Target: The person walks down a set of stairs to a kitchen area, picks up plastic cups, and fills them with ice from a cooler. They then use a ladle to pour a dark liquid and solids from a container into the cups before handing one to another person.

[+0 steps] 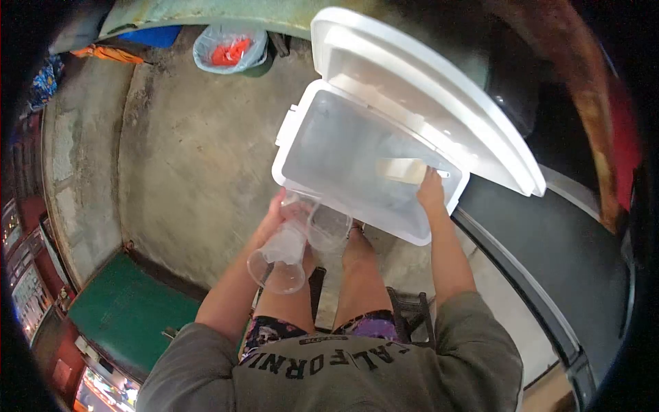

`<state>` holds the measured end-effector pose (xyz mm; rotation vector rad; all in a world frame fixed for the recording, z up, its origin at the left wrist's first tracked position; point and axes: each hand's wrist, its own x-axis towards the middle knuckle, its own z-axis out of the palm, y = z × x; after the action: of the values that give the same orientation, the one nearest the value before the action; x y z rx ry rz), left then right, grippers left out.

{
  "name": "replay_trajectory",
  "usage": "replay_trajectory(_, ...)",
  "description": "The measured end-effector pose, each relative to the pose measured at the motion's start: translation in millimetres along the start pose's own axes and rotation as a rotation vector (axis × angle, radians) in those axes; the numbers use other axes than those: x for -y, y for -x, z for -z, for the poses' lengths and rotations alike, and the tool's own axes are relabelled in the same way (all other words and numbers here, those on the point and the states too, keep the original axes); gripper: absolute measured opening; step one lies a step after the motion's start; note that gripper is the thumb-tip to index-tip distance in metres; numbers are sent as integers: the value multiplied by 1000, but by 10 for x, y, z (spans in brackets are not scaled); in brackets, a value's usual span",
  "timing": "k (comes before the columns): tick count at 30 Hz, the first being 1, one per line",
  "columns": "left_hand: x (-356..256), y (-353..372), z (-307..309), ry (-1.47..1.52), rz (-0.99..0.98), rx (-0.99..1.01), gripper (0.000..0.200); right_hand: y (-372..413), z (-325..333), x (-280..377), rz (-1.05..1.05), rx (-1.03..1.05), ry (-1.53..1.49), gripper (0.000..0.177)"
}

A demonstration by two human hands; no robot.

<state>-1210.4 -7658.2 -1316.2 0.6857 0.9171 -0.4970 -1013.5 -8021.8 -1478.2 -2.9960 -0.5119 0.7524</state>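
Note:
My left hand is closed around several clear plastic cups, some of them stacked, just outside the near left edge of a white cooler box. One clear cup sticks out to the right of the others, below the box's rim. My right hand reaches over the right end of the cooler and grips a cream-white scoop. The scoop's broad end points left inside the box, and a bit of its handle shows right of my fingers. What lies in the grey-white interior is too indistinct to tell.
The cooler's white lid stands raised along the far side. A lined bin with red stuff inside is on the concrete floor. At left is a green surface; a dark counter runs along the right.

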Motion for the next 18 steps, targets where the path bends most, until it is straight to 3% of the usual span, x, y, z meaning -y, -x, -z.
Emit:
replay_trajectory(3, 144, -268, 265, 110, 26, -95, 87, -215, -663, -570, 99, -82, 188, 62)
replay_trajectory(6, 272, -437, 625, 175, 81, -57, 89, -433, -904, -670, -12, -15, 258, 64)
replay_trajectory(10, 314, -489, 799, 273, 109, -5, 88, -487, -532, -385, 117, 41, 355, 53)
replay_trajectory(13, 235, -455, 845, 200, 117, 7, 84, -497, -469, -249, -5, 411, -33, 49)
replay_trajectory(16, 235, -471, 828, 374, 54, -30, 75, -368, -94, 347, -24, 261, -72, 35)
replay_trajectory(18, 153, -406, 672, 499, 85, -60, 77, -504, -208, 596, -28, 236, -41, 35)
